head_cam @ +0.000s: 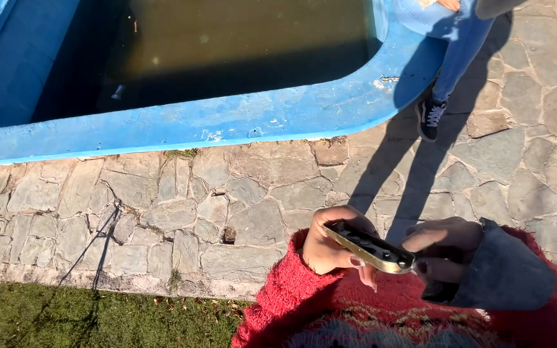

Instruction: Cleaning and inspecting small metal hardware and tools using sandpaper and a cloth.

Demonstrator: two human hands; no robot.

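Two bare hands of the wearer show, the left hand (330, 245) and the right hand (443, 248), and between them they hold one flat, oblong, brass-coloured metal object with a row of dark round holes (370, 247). There is one blue-rimmed pool of murky greenish water (240, 119), one stretch of irregular grey flagstone paving (182, 219) and one strip of green grass (66, 316). One other person stands at the pool's edge, seen as one leg in light blue jeans (456, 45) and one black lace-up shoe with white laces (430, 117).

Device (369, 247) betw. hands, left hand (331, 243), right hand (443, 248), pool (227, 119) beyond paving (227, 206), grass (66, 319) near-left, other person's leg (449, 61) top-right
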